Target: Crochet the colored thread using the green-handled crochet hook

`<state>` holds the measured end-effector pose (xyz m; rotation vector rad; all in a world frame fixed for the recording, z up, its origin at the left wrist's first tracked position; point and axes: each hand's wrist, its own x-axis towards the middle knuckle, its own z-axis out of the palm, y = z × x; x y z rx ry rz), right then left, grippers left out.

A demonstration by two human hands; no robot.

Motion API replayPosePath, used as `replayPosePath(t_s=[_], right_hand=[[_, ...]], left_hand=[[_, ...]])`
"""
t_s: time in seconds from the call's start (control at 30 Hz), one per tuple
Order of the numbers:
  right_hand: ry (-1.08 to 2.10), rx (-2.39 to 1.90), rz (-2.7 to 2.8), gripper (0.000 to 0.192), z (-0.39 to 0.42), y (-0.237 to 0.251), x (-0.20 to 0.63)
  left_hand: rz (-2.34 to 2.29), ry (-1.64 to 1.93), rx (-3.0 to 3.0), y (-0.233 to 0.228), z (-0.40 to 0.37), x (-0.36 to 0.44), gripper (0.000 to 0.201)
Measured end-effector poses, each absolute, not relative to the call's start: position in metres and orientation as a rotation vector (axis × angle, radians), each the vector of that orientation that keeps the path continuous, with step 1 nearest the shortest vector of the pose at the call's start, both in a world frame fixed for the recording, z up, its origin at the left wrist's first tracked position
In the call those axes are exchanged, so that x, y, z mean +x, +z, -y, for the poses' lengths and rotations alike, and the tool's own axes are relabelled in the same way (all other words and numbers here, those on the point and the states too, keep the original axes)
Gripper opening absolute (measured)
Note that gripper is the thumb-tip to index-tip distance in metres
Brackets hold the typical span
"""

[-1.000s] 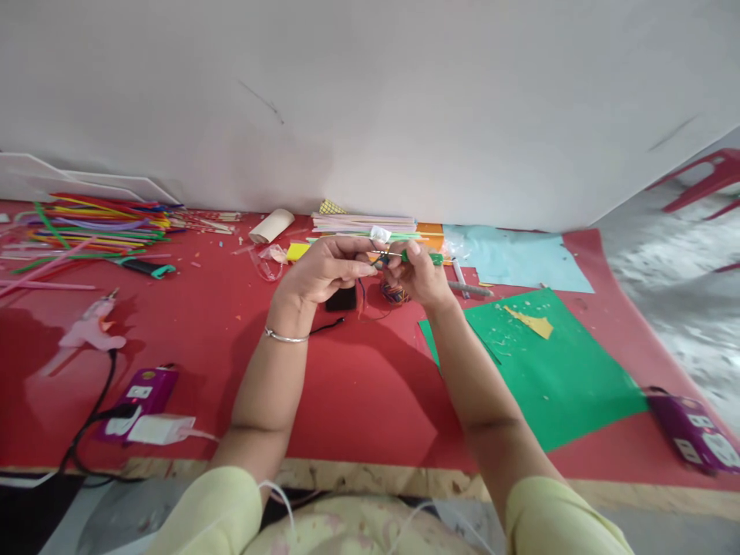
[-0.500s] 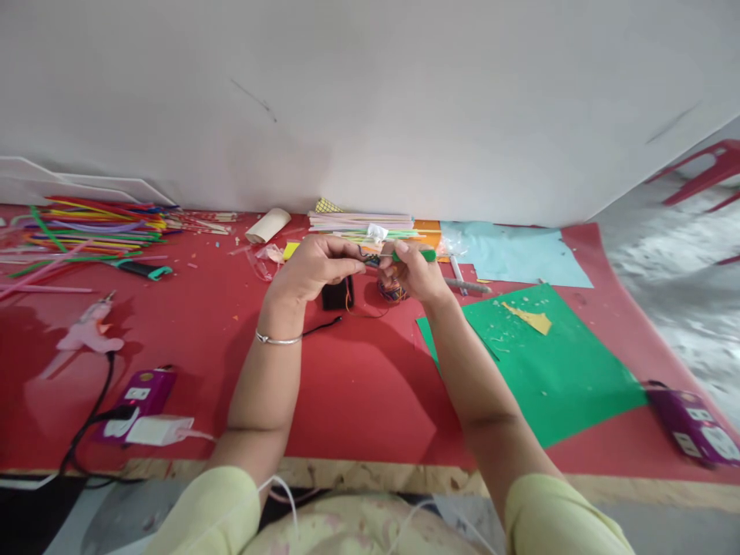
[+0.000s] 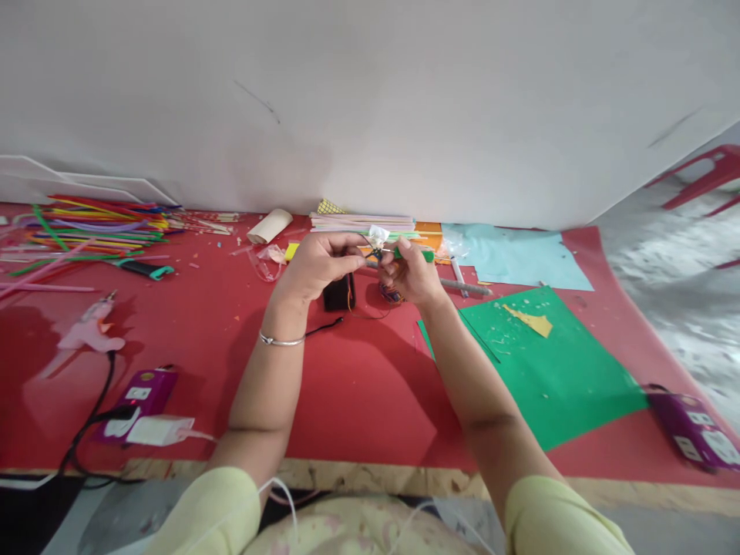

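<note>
Yarn (image 3: 375, 253), dark, pinched in left hand (image 3: 315, 267), fingertips together, above desk (image 3: 358, 393) toward its far edge; right hand (image 3: 416, 273) curls round green-handled tool (image 3: 428, 256). Looping, apparently; next pull probably wants steady tension.

Marked pale wall (image 3: 370, 108); red chair (image 3: 722, 166), grey floor (image 3: 653, 247).

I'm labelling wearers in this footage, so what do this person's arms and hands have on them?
Both the left hand and the right hand are ungloved. A thin silver-coloured bangle circles the left wrist; the right wrist is bare. Pale yellow sleeves end near the elbows, leaving both forearms uncovered.
</note>
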<state>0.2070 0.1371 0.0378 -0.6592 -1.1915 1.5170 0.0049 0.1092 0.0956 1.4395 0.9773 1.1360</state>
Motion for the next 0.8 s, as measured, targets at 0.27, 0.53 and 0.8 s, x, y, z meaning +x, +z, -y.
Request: replayPosePath(t_s=[0.27, 0.53, 0.8], right_hand=[[1.533, -0.698, 1.148, 0.068, -0.1352, 0.0431, 0.2044], [1.526, -0.710, 1.145, 0.067, -0.1347, 0.0430, 0.2056], [1.544, -0.707, 1.150, 0.066, -0.1340, 0.0421, 0.2051]], left_hand=[[-0.993, 1.171, 1.431, 0.0958, -0.1094, 0.0096, 0.038], [-0.903, 1.148, 1.324, 0.0920, -0.1114, 0.0085, 0.034], [-0.918, 1.160, 1.311, 0.0930, -0.1112, 0.0102, 0.030]])
